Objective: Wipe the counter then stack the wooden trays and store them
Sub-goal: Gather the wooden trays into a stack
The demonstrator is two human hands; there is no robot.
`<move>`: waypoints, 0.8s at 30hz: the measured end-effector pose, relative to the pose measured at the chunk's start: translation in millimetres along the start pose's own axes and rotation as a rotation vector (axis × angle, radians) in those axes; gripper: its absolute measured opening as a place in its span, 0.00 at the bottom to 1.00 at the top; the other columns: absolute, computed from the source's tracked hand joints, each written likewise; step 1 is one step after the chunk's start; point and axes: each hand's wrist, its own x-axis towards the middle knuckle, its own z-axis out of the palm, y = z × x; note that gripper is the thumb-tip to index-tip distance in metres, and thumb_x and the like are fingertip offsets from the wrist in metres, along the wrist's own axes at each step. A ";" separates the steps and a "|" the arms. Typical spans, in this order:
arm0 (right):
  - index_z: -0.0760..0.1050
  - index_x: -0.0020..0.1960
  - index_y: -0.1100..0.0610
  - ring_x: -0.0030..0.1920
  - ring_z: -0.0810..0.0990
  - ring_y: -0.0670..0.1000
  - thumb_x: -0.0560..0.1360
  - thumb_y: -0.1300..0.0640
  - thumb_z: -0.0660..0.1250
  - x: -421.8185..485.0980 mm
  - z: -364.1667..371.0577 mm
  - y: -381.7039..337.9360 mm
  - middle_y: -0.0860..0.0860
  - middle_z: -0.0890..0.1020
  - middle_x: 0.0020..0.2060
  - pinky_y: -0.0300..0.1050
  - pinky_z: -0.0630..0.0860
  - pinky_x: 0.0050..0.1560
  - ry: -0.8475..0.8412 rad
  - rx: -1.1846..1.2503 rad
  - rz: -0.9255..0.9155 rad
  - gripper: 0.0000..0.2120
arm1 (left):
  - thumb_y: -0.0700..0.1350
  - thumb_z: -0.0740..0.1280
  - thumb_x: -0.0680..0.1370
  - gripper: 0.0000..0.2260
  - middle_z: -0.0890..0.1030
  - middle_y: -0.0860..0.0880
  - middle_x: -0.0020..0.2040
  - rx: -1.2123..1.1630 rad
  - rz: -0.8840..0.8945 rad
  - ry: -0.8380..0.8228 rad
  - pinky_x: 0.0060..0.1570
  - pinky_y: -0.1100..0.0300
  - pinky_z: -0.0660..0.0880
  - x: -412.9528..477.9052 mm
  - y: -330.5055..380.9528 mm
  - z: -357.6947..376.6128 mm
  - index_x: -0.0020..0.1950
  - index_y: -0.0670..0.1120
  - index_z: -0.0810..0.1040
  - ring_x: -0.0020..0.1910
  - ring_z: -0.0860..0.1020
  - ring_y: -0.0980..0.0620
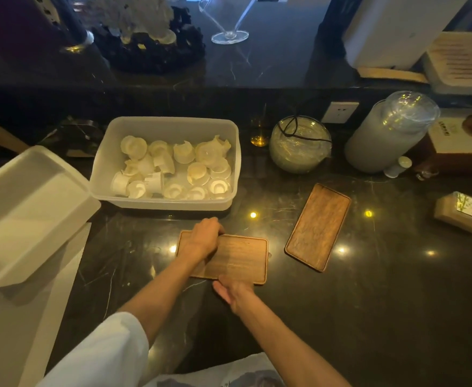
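Nearest me, my right hand [233, 293] cups the near edge of the closer wooden tray [240, 258], fingers curled under it as far as I can tell. My left hand [199, 241] lies palm-down on the tray's far-left corner, fingers bent over the far rim, gripping. That tray sits flat, or nearly so, on the dark counter [369, 289]; whether it is one tray or several I cannot say from this angle. A second wooden tray [318, 227] lies apart to the right, a little farther off and angled, untouched.

I judge the stacking is under way, with the second tray not yet gathered. Carrying the near tray across could go wrong if a corner knocks the other tray and skids it on the polished stone, or if my hold slips and the tray drops.

Farther left, an open plastic tub [236, 163] holds a jumble of small white cups [173, 169]. Its lid [19, 213] rests tilted at the left. Beyond the trays a round glass jar [300, 146] and a sleeve of clear cups [391, 135] stand at the back.
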 end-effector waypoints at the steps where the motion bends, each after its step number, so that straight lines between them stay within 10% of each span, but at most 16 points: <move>1: 0.73 0.67 0.66 0.49 0.83 0.58 0.76 0.74 0.66 -3.1 2.8 2.3 0.61 0.81 0.52 0.50 0.81 0.55 -0.014 0.029 0.028 0.20 | 0.37 0.65 0.77 0.13 0.80 0.45 0.59 0.034 0.044 -0.029 0.59 0.47 0.76 2.6 0.8 -1.5 0.58 0.46 0.82 0.58 0.78 0.42; 16: 0.73 0.67 0.66 0.61 0.81 0.60 0.78 0.69 0.65 -29.4 -35.0 3.1 0.65 0.80 0.62 0.50 0.79 0.61 -0.059 0.051 0.080 0.17 | 0.39 0.65 0.78 0.12 0.79 0.43 0.60 0.159 0.195 -0.140 0.58 0.47 0.77 -5.7 15.2 7.4 0.59 0.45 0.82 0.57 0.79 0.41; 20: 0.78 0.61 0.65 0.50 0.87 0.53 0.76 0.60 0.72 -48.9 -78.3 -30.6 0.61 0.86 0.53 0.41 0.84 0.44 -0.208 -0.341 0.235 0.16 | 0.44 0.64 0.78 0.11 0.81 0.41 0.57 0.154 0.098 -0.165 0.56 0.46 0.76 4.7 46.6 -1.0 0.56 0.42 0.80 0.57 0.79 0.40; 24: 0.79 0.45 0.61 0.25 0.81 0.45 0.80 0.59 0.67 -40.4 -133.0 -110.8 0.55 0.83 0.33 0.37 0.78 0.27 -0.017 -0.782 -0.156 0.07 | 0.41 0.61 0.78 0.10 0.82 0.38 0.54 -0.181 0.017 -0.045 0.52 0.47 0.76 19.8 106.8 -1.5 0.53 0.39 0.80 0.54 0.79 0.36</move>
